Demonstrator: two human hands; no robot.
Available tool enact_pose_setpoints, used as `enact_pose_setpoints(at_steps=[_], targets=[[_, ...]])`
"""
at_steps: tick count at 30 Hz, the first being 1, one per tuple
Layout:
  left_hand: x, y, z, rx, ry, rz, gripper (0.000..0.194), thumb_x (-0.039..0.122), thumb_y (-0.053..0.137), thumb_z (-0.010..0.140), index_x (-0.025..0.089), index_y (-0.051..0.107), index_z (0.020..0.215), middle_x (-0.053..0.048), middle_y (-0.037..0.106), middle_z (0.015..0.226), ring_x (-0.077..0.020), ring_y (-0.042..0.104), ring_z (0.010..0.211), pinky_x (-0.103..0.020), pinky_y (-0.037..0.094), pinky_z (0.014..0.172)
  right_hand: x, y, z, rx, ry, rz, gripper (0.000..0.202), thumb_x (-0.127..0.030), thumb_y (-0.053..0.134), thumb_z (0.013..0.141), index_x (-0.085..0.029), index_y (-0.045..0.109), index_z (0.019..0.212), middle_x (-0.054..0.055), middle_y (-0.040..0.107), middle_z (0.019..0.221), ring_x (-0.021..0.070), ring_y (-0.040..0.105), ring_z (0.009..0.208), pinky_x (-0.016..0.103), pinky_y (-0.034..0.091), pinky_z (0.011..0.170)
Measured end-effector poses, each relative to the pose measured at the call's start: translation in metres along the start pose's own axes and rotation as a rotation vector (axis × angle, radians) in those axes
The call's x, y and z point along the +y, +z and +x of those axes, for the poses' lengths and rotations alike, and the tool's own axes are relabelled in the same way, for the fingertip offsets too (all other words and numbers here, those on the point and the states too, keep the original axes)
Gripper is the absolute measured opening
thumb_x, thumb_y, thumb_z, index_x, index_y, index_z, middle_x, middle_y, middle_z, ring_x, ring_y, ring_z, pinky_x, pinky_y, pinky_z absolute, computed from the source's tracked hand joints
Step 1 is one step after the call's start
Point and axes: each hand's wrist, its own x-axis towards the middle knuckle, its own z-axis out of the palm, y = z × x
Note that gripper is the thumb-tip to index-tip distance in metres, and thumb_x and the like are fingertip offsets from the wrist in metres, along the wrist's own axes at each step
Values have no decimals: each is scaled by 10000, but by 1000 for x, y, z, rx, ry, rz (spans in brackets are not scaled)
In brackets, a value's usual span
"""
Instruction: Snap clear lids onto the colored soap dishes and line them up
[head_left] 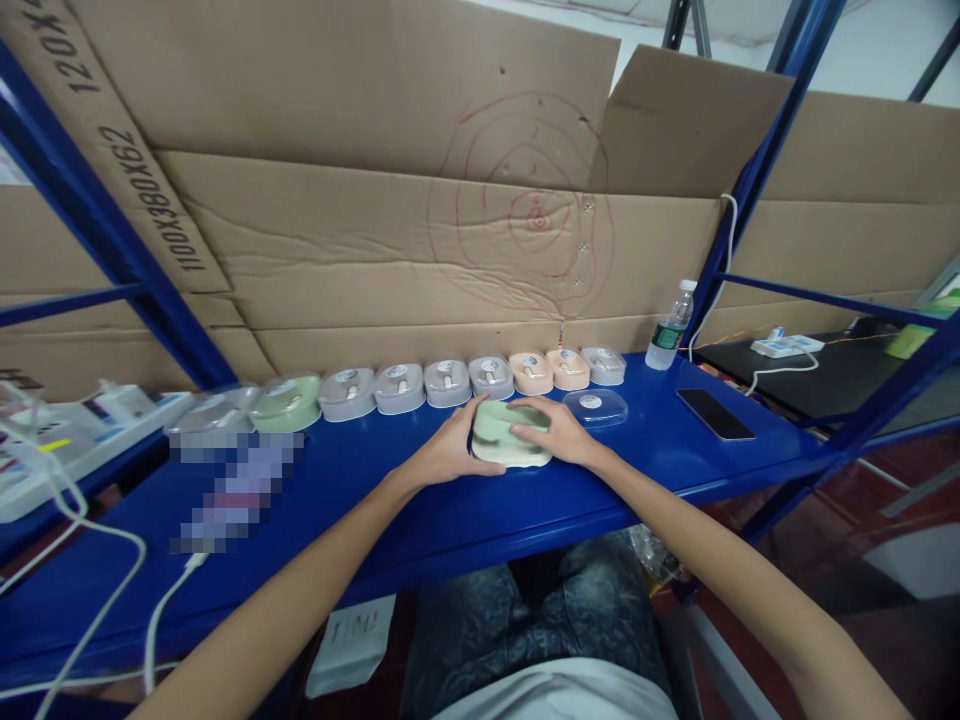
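Head view: left grip [448, 447] and right grip [564, 428], half-curled, hold green box [508, 451].

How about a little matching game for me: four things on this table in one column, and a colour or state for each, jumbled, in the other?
Things
1. Held box
2. Bottle
3. Phone
4. Loose lid

Colour or state
A. Black on top, lying flat
B. See-through, lying flat
C. Pale green
D. Standing upright

Right pairs: 1-C, 2-D, 3-A, 4-B
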Motion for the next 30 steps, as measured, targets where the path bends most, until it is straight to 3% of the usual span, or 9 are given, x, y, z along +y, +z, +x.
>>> enact_pose_setpoints(at_steps=[4,8,12,16,22,26,30], targets=[[1,-1,0,-21,25,-3,1321,533,983,674,252,223,1718,-154,648,1420,-426,559,1393,-627,365,1214,7,-10,6,143,97,137,612,-774,616,947,-219,795,1130,93,815,1165,333,743,1150,514,570,1060],[3,-4,0,-45,7,38,1302,553,968,692,282,221,1724,-134,626,1445,-421,526,1419,-610,344,1222,9,-16,10,244,212,309,784,-855,399,989,-189,773,1163,129,827,1034,348,785,1047,501,654,891],[4,-8,0,-89,-14,62,1286,578,970,681,280,260,1710,-131,593,1492,-424,499,1438,-587,337,1226,0,-18,13,352,313,652,697,-844,545,931,-241,723,1232,104,816,1133,332,793,1030,497,672,868],[3,-12,-1,-123,2,87,1271,588,962,690,278,263,1706,-134,575,1511,-425,492,1439,-582,330,1229,-6,-18,13,349,324,711,686,-867,524,925,-263,702,1198,89,806,1134,319,783,1067,493,671,878],[2,-15,-2,-139,11,109,1206,560,937,717,275,287,1693,-131,586,1477,-414,514,1406,-579,355,1213,3,-17,13,357,320,616,749,-903,473,922,-256,703,1219,97,805,1082,321,781,1033,489,655,881],[2,-14,-2,-123,14,119,1183,554,936,712,256,320,1677,-132,589,1457,-410,522,1388,-575,360,1216,10,-17,9,316,171,166,802,-850,294,1017,-204,749,1151,125,801,1066,332,753,1069,496,611,952],[-2,-12,-1,-95,24,88,1232,564,945,698,272,290,1700,-130,609,1443,-424,515,1407,-603,342,1231,7,-16,1,229,33,-28,642,-786,550,980,-218,771,1183,120,766,1251,342,677,1227,517,496,1125]])
